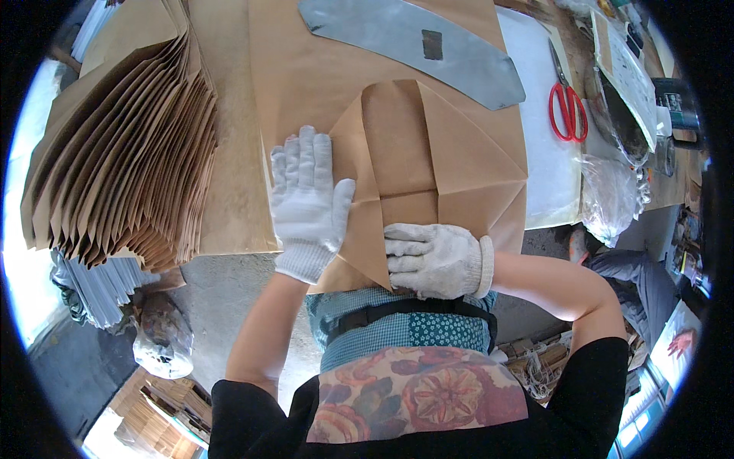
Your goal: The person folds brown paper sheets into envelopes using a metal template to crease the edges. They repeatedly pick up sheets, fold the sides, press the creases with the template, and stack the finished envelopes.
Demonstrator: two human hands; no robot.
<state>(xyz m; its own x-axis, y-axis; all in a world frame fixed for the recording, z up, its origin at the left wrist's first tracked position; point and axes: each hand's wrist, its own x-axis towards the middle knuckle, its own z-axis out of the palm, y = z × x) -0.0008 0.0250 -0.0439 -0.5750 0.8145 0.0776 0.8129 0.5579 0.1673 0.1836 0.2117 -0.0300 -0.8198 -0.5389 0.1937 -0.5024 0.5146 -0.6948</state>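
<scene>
A sheet of brown kraft paper (470,157) lies before me, partly folded, with creased flaps around a rectangular middle panel. My left hand (303,195), in a white knit glove, rests flat on its left side with fingers stretched away from me and the thumb apart. My right hand (436,258), in a dirtier white glove, lies across the near end of the folded paper, fingers extended to the left and palm down. Neither hand grips anything. Beyond the folds lies a grey flat metal plate (420,46) with a dark rectangular patch.
At the left stands a fanned stack of folded brown paper (126,153). To the right, red-handled scissors (567,107) lie on white sheets (539,168). A clear plastic bag (608,195) hangs at the table's right edge. Another person's legs (638,287) show farther right.
</scene>
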